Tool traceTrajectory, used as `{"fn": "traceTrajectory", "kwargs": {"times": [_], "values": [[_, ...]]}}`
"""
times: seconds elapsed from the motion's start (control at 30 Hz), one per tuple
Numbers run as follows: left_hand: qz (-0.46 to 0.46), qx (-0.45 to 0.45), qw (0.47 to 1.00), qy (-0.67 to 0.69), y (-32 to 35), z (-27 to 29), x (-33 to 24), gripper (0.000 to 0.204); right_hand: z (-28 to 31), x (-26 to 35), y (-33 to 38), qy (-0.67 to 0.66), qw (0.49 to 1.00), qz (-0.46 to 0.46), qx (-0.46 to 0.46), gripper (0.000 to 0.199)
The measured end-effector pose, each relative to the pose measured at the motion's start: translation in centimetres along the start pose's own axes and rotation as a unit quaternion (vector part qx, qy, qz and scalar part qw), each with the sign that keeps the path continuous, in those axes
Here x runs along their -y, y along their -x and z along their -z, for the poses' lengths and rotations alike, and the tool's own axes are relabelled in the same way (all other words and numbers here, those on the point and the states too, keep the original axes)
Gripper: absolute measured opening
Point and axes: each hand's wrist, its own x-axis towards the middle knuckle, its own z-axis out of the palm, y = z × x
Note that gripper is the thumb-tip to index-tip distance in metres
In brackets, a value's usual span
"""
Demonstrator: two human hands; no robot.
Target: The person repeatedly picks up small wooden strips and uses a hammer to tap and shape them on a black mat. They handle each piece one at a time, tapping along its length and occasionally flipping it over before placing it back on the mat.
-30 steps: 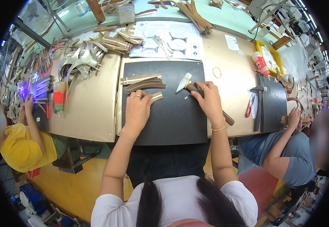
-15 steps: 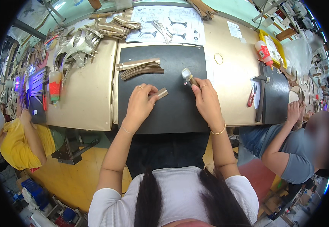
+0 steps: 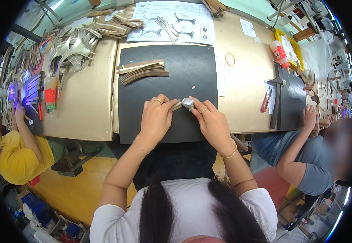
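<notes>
My left hand [image 3: 156, 118] is closed on a short brown leather-like strip [image 3: 177, 106] at the middle of the black mat [image 3: 143, 95]. Beside it, my right hand [image 3: 212, 123] grips a hammer [image 3: 188, 103] close behind its silvery head. The wooden handle runs back under the hand toward the mat's lower right corner. Hammer head and strip end meet or nearly meet; I cannot tell whether they touch. Farther up the mat lie a bundle of straight strips [image 3: 140, 65] with a pale band and a stack of curved brown strips [image 3: 145, 74].
Behind the mat a printed sheet with drawings [image 3: 159, 34] bears some thin strips. Metal frame-like parts [image 3: 75, 50] and a glue bottle [image 3: 50, 95] stand left. Rightward are a rubber band [image 3: 229, 59], a red cutter [image 3: 267, 100] and another hammer [image 3: 276, 103]. Co-workers sit on both sides.
My right hand has brought the hammer down and left, from the mat's right edge to the strip's end. The left hand still holds the strip. The whole view has shifted slightly.
</notes>
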Motion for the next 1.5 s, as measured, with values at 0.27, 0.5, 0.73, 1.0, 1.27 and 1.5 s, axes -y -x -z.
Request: {"fn": "traceTrajectory", "kwargs": {"times": [0.27,0.5,0.73,1.0,1.27,1.5], "values": [[-0.173,-0.019,0.975,-0.135,-0.1,0.5,0.8,0.026,-0.4,-0.3,-0.2,0.0,1.0,0.0,-0.029,0.034],[-0.244,-0.004,0.945,-0.216,-0.3,0.9,0.8,0.023,-0.5,0.4,-0.5,0.008,0.999,0.004,-0.039,0.037],[-0.256,0.032,0.934,-0.246,-0.5,1.4,0.6,0.027,-0.3,1.0,-0.7,0.021,0.999,0.01,-0.03,0.039],[-0.249,0.028,0.94,-0.231,-0.4,1.3,0.8,0.026,-0.5,0.9,-0.8,0.044,0.999,0.003,-0.008,0.038],[-0.247,0.014,0.948,-0.202,-0.6,1.0,0.9,0.025,-0.2,1.3,-1.1,0.065,0.998,0.004,-0.015,0.039],[-0.247,0.029,0.945,-0.214,-0.5,1.2,0.7,0.027,0.1,2.1,-0.9,0.061,0.998,0.011,-0.006,0.042]]}}
